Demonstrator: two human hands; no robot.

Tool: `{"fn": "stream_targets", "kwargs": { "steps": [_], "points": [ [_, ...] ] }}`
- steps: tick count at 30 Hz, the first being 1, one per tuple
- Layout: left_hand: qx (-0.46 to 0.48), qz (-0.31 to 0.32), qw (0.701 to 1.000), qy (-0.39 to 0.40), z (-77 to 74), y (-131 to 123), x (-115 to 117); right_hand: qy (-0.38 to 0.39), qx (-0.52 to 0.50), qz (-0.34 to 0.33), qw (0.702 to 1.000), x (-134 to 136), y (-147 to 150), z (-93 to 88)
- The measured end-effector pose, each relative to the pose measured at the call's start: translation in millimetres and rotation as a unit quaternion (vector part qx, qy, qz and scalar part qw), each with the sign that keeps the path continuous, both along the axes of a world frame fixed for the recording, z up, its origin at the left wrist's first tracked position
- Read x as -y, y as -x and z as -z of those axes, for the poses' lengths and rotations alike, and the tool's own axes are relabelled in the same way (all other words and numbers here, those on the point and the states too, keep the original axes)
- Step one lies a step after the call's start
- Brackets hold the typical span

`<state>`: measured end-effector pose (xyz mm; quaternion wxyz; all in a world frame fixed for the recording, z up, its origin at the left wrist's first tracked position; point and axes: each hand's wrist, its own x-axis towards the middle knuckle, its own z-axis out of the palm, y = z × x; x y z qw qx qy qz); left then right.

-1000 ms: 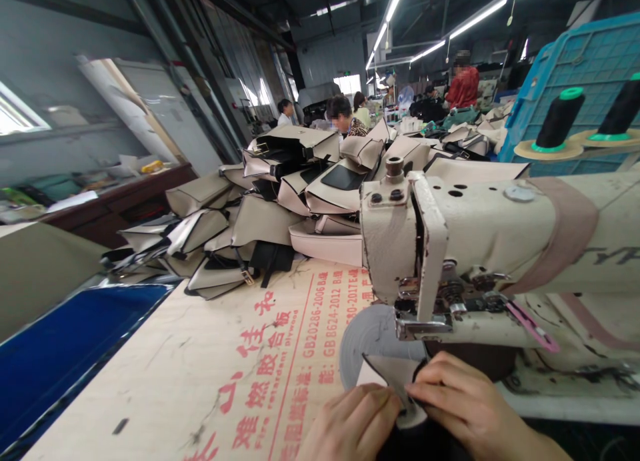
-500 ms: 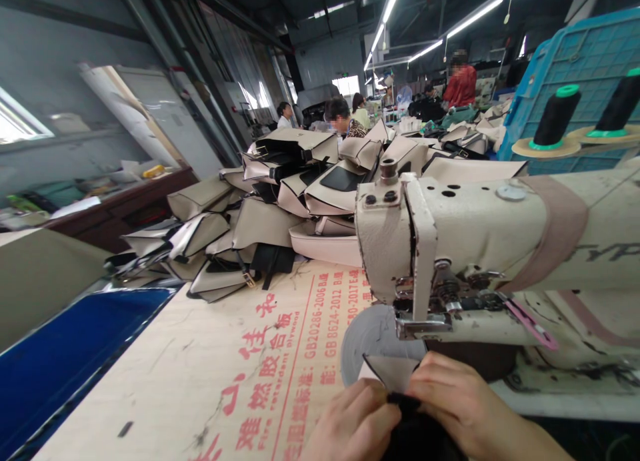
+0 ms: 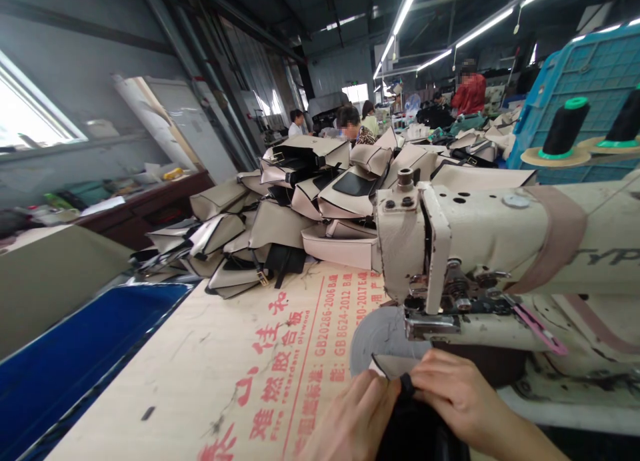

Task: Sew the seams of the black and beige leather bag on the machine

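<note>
My left hand (image 3: 357,407) and my right hand (image 3: 453,387) are closed on a beige and black bag piece (image 3: 420,427) at the lower edge of the view. Its pale, dark-edged panel (image 3: 395,365) sticks up beyond my fingers, and the black part hangs toward me. A small dark edge shows between the two hands; my fingertips hide the rest of the grip. Just beyond them stands the sewing machine (image 3: 415,247), its head above a round grey disc (image 3: 385,337).
Beige bags with black trim (image 3: 280,227) are heaped at the back of the plywood board (image 3: 240,354). A blue-lined bin (image 3: 95,334) lies left. Black thread cones (image 3: 565,129) and a blue crate (image 3: 575,81) stand right. Several people work farther back.
The view has turned slightly left, so the surroundings sit farther right. Both hands keep hold of the bag piece, with the fingers shifted a little along its dark edge.
</note>
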<state>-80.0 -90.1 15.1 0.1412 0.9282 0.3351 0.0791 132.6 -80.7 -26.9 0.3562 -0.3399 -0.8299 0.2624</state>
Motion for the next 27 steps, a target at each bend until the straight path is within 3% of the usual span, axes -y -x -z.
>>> {"fn": "stream_targets", "kwargs": {
  "steps": [6, 10, 13, 19, 27],
  "points": [
    [0.033, -0.028, 0.998, 0.035, -6.0, -5.5, -9.4, 0.028, 0.007, 0.056, 0.998, -4.0, -3.4, -2.8],
    [0.06, -0.027, 0.997, 0.047, -7.3, -5.7, -15.5, -0.042, 0.128, -0.038, 0.99, -7.3, -4.6, -15.6],
    [0.056, -0.045, 0.995, 0.062, -5.2, -7.5, -16.8, -0.065, 0.183, -0.046, 0.98, -8.0, -4.2, -17.1],
    [0.126, -0.119, 0.978, 0.116, -0.9, -12.1, -17.7, -0.07, 0.167, -0.003, 0.983, -6.2, -0.6, -5.0],
    [0.215, -0.16, 0.95, 0.159, -0.1, -15.8, -16.1, -0.02, 0.157, 0.002, 0.987, -10.6, -0.5, -9.2]
  ]
}}
